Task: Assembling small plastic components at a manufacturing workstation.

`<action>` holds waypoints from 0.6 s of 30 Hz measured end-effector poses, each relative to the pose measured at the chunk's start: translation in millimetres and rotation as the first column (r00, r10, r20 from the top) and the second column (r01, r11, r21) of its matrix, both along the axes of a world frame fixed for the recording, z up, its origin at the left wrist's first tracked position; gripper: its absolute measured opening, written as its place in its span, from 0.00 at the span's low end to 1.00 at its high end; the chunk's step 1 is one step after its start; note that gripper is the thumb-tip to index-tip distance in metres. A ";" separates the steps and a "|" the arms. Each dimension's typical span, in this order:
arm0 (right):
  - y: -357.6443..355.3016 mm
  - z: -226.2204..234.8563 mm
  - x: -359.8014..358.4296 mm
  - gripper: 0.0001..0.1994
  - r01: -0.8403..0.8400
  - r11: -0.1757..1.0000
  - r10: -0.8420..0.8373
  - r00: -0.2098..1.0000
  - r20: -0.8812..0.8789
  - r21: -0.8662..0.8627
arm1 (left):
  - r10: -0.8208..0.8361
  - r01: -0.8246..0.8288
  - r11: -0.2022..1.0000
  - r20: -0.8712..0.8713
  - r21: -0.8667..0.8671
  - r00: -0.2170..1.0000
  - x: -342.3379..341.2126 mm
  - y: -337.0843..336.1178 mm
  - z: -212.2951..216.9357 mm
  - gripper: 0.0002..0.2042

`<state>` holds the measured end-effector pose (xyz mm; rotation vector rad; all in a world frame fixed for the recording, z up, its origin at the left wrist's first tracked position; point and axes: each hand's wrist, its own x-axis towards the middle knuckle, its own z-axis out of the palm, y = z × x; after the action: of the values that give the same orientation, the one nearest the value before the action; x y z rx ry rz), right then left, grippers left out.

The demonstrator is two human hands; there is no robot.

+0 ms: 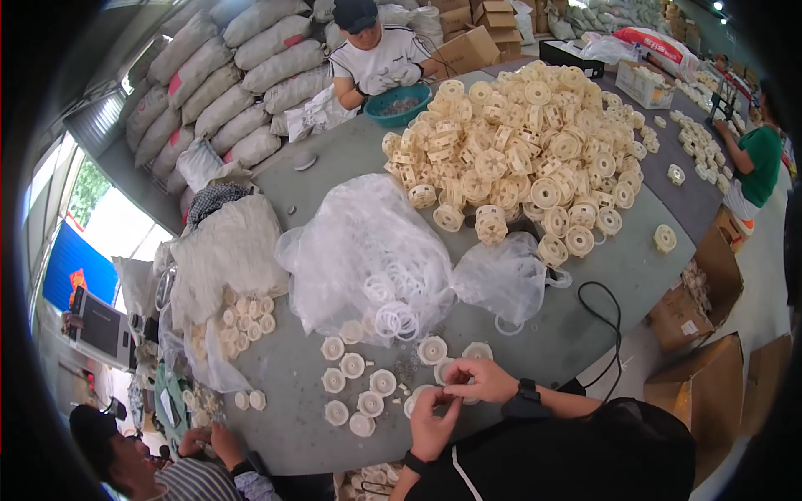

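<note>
My left hand [433, 426] and my right hand [483, 381] meet over the near edge of the grey table [292, 426]. The fingertips of both are pinched together; what they hold, if anything, is too small or hidden to name. Under and around them lie cream round plastic caps with scalloped rims, one cap [433, 350] just beyond my right hand. Several more, such as a cap [383, 382], are spread to the left of my hands. Tiny cream pieces [405, 390] lie between the caps and my left hand.
Beyond are a clear plastic bag [359, 242] with white rings, a smaller bag [503, 280] and a large heap of cream plastic housings [518, 150]. A black cable [616, 334] loops at right. Co-workers sit at lower left and far side, one beside a teal basin [398, 107].
</note>
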<state>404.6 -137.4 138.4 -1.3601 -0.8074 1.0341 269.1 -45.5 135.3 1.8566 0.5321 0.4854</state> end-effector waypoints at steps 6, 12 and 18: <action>5.2 -13.0 -0.2 0.08 -0.017 0.997 0.022 0.998 -0.063 0.074 | 0.060 -0.060 0.998 0.049 0.009 0.997 -6.3 6.0 -8.1 0.05; 3.2 -2.7 -1.1 0.07 -0.078 0.996 0.076 0.996 0.041 0.043 | 0.076 -0.075 0.924 -0.011 -0.375 0.997 -9.7 7.7 -14.9 0.05; 3.1 -4.6 -2.9 0.07 -0.081 0.994 0.077 0.996 0.054 0.074 | -0.006 0.019 0.742 0.021 -0.670 1.000 -9.3 12.8 -3.8 0.06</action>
<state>401.6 -134.2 133.8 -1.3028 -0.9359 1.0234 259.8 -32.7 131.5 1.1496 0.5869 0.2446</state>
